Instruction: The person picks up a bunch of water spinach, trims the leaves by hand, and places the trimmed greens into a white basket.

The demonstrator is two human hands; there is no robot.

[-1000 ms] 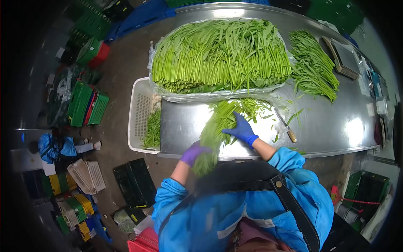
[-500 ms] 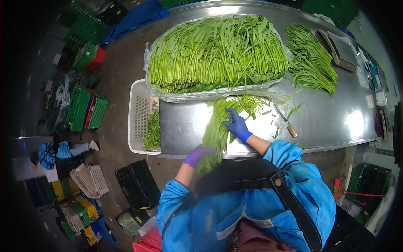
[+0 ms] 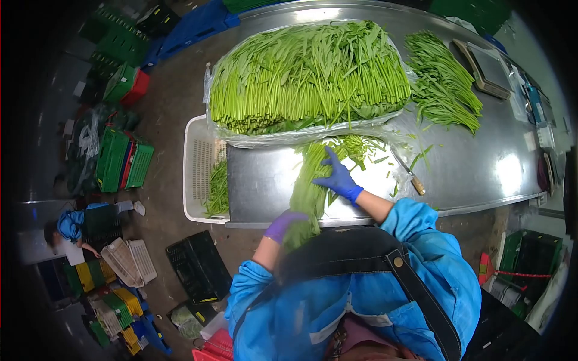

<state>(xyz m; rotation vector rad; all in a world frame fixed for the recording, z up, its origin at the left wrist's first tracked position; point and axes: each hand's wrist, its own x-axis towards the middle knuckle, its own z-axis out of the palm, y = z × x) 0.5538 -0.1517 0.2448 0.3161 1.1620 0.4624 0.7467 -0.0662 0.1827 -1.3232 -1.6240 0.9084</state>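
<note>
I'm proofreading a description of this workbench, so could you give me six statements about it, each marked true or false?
1. The right hand touches a bunch of greens. True.
2. The left hand is bare. False: it wears a purple glove.
3. The knife lies to the right of both hands, touched by neither. True.
4. The white crate is empty. False: some cut greens lie in it.
5. The large pile of greens lies nearer the person's body than the bunch does. False: it lies farther away.
6. Clear plastic shows along the pile's near edge. True.
</note>
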